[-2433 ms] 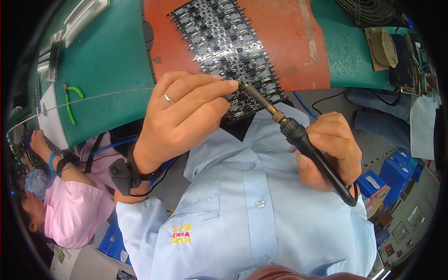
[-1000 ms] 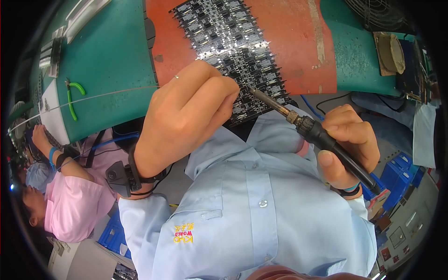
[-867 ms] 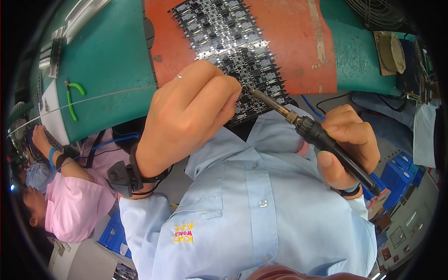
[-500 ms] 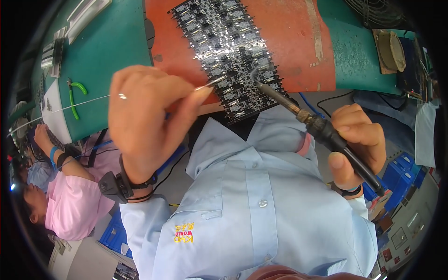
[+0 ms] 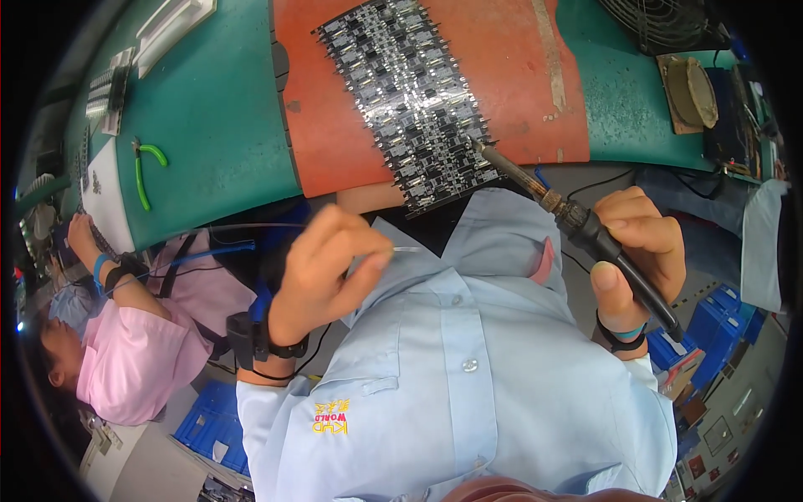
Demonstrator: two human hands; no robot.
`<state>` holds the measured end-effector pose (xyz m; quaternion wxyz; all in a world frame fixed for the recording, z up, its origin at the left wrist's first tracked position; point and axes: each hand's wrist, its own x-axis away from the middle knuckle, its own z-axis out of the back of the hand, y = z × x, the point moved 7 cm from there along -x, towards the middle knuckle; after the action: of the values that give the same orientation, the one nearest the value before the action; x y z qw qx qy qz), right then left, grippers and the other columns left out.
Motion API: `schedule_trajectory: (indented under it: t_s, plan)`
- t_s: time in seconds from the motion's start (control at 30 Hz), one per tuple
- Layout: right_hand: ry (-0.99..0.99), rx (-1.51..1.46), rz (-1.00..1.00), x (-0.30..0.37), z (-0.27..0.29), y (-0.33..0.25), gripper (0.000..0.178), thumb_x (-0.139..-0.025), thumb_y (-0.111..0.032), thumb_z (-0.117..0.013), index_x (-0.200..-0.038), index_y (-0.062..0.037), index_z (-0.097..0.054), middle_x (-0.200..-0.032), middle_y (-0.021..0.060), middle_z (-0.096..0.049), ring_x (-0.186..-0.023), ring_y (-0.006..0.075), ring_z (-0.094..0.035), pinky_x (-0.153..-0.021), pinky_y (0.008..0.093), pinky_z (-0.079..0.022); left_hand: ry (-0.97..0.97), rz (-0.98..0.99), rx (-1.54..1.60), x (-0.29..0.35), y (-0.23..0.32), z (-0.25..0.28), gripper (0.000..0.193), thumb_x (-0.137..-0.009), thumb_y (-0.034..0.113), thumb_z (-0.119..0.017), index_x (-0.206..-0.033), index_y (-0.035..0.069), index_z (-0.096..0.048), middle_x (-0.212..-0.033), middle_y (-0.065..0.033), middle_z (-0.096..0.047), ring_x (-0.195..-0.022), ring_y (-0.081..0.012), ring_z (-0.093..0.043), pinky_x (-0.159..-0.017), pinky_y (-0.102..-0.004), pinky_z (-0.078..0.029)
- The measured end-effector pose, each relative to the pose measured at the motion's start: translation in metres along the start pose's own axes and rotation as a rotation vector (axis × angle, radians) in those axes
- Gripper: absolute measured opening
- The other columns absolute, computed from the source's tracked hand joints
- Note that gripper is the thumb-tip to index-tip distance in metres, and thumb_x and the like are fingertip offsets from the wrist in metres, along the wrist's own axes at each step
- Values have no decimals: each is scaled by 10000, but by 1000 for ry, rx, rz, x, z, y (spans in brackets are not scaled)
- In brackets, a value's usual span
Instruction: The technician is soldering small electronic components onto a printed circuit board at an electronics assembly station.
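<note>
My right hand grips a black-handled soldering iron; its metal tip rests at the right edge of the black circuit board panel. That panel lies on an orange mat spread over the green bench. My left hand is pulled back over my chest, off the bench, pinching a thin solder wire between thumb and fingers. A black strap wraps my left wrist.
Green-handled cutters lie at the bench's left. A person in pink works at my left. A fan and a brown sponge tray sit at the far right. Blue bins stand below right.
My left hand has drawn back from the circuit board panel toward my chest, pulling the solder wire with it. The soldering iron has shifted slightly to the right along the panel's edge.
</note>
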<state>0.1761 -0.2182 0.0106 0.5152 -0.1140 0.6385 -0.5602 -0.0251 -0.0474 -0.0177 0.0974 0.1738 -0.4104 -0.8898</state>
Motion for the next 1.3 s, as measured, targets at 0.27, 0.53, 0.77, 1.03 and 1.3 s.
schedule_trajectory:
  t_s: [0.27,0.53,0.77,1.03,1.3]
  plan:
    - [-76,67,104,7,-10,-8,299,-809,-114,-746,-1003,35,-574,-813,143,-641,-663,208,-592,-626,322,-449,125,-110,-177,-37,21,22,162,-764,-32,-758,-883,0,-654,-764,-86,-598,-631,-241,-568,-551,-321,-462]
    - [-12,78,79,8,-1,-3,310,-824,-129,-741,-1017,36,-564,-825,148,-637,-689,211,-592,-639,325,-449,91,-154,-199,-37,18,11,257,-699,57,-826,-874,18,-642,-779,-77,-580,-662,-259,-559,-561,-337,-445]
    - [13,51,54,6,2,4,319,-834,-139,-741,-1036,32,-562,-844,147,-639,-723,216,-604,-648,321,-448,96,-175,-347,-54,12,2,275,-689,83,-826,-893,38,-647,-768,-81,-541,-671,-276,-559,-567,-354,-448]
    - [-90,77,25,-9,-2,9,311,-792,-106,-764,-1008,31,-587,-847,156,-643,-720,230,-609,-638,326,-455,194,-69,-257,-66,11,20,247,-716,-10,-789,-932,-2,-669,-790,-89,-564,-664,-208,-575,-554,-303,-460]
    - [-149,68,35,-18,-5,15,311,-755,-75,-754,-999,35,-596,-837,167,-646,-687,237,-596,-616,334,-466,274,-86,-295,-70,14,27,227,-691,-105,-757,-884,-9,-685,-772,-80,-572,-640,-174,-556,-526,-260,-434]
